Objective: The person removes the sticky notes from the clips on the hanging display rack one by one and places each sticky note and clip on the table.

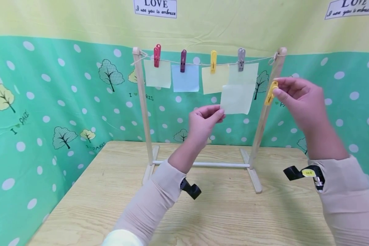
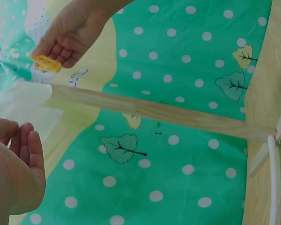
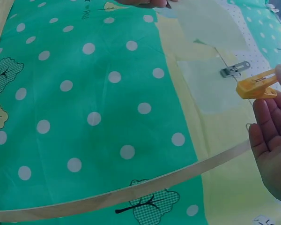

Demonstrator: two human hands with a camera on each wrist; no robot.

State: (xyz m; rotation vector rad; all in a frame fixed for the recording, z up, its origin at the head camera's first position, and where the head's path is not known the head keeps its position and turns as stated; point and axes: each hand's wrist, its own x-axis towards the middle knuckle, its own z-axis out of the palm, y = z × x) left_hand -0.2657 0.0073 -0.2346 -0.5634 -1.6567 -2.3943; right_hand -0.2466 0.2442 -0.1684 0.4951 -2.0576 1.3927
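My left hand (image 1: 203, 124) pinches a pale green square of paper (image 1: 236, 100) at its lower left corner, between thumb and fingers. In the head view this sheet overlaps the lower part of another pale green sheet (image 1: 245, 73), which hangs from a string under a grey clothespin (image 1: 241, 59). My right hand (image 1: 305, 102) holds a yellow clothespin (image 1: 270, 94) by its handle end, in front of the right wooden post (image 1: 261, 126). In the right wrist view the thumb and fingers squeeze that clothespin (image 3: 257, 86), close to the grey one.
Left along the string (image 1: 206, 64) hang a green sheet (image 1: 158, 75) under a red clothespin, a blue sheet (image 1: 185, 78) under a purple one and a yellow sheet (image 1: 214, 78) under another yellow one. The wooden stand rests on the table (image 1: 227, 212) before a patterned curtain (image 1: 80, 75).
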